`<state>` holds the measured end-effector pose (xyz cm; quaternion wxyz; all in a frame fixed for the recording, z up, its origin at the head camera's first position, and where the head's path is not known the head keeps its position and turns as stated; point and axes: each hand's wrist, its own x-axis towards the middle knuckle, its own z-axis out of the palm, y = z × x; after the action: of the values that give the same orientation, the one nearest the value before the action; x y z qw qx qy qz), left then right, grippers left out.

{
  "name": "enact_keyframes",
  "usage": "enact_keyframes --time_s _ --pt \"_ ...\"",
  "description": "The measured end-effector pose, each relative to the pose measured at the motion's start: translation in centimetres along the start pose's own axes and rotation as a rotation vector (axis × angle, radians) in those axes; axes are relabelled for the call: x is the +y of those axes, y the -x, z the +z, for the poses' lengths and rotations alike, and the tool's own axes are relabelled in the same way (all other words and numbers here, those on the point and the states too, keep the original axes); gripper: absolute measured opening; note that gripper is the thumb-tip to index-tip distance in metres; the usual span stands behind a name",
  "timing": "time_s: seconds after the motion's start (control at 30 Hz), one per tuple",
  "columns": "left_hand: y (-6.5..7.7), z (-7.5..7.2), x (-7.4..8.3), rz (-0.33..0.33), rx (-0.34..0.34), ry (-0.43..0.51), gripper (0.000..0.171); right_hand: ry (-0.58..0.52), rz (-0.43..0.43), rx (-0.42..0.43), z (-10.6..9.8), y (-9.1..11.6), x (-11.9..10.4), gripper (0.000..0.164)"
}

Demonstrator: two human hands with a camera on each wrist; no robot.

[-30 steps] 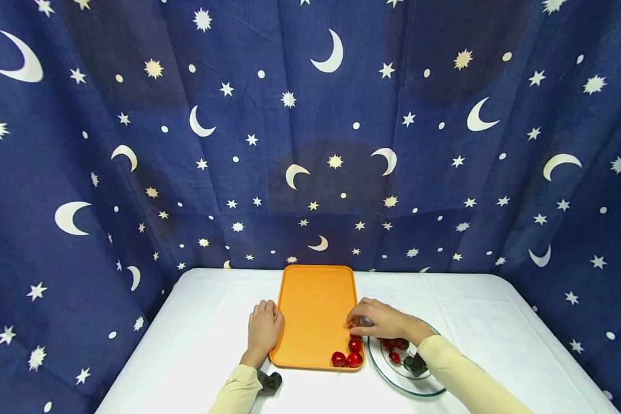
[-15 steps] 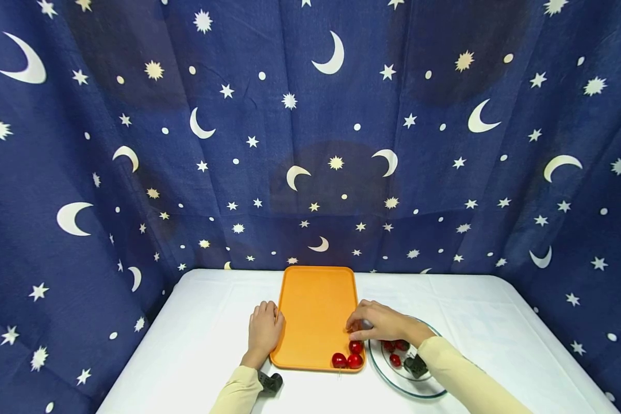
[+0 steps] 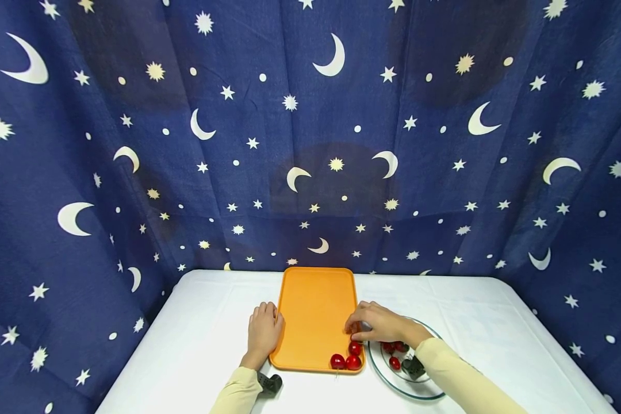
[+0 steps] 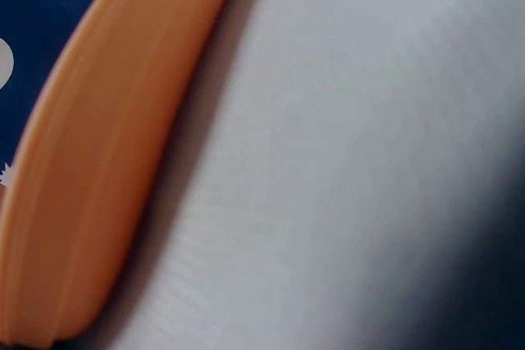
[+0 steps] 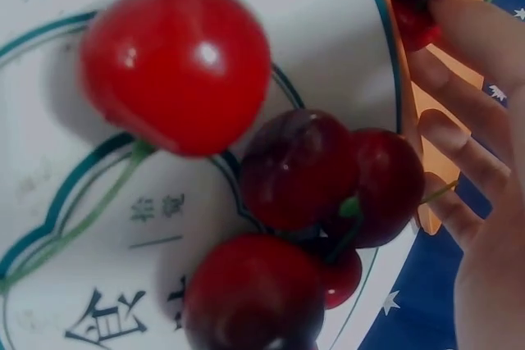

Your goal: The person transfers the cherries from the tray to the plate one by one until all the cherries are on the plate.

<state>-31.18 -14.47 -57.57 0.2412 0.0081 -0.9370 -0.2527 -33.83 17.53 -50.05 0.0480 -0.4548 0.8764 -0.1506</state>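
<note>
My left hand (image 3: 263,333) rests palm down at the left edge of the orange tray (image 3: 315,305); its fingers lie relaxed. Only the tray's outer side (image 4: 98,137) shows in the left wrist view, without the hand. At the tray's lower right edge, my right hand (image 3: 380,323) bends over and pinches a cherry (image 5: 413,24) between thumb and fingertips, mostly hidden from the head view. Several red cherries (image 3: 337,361) sit in the tray's lower right corner, just below that hand. Under the right wrist lies a round glass-rimmed plate (image 3: 393,392) holding more cherries (image 5: 176,63), some with green stems.
A white cloth (image 3: 181,339) covers the table. Behind it hangs a dark blue curtain (image 3: 264,190) with moons and stars. Black wrist cameras (image 3: 270,384) are strapped to both wrists, the right one (image 3: 414,368) close over the plate.
My right hand has lowered slightly at the tray's right edge, covering a cherry that showed beneath its fingers before. The left hand and tray stay put.
</note>
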Motion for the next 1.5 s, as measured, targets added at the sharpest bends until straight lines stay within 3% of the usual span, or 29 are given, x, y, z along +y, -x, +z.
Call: enact_keyframes --time_s 0.57,0.8,1.3,1.5 --pt "0.0 -0.2 0.2 -0.019 -0.033 0.004 0.019 -0.003 -0.04 0.007 0.4 -0.1 0.1 0.021" --pt "-0.4 0.2 0.0 -0.03 -0.047 0.003 0.02 0.001 -0.082 0.071 0.3 -0.2 0.3 0.017" --pt "-0.2 0.0 0.1 0.008 0.011 -0.013 0.021 -0.091 -0.121 0.177 -0.3 -0.1 1.0 0.014" --pt "-0.1 0.0 0.0 -0.022 -0.026 -0.005 0.02 -0.084 -0.105 0.21 -0.2 0.1 1.3 0.015"
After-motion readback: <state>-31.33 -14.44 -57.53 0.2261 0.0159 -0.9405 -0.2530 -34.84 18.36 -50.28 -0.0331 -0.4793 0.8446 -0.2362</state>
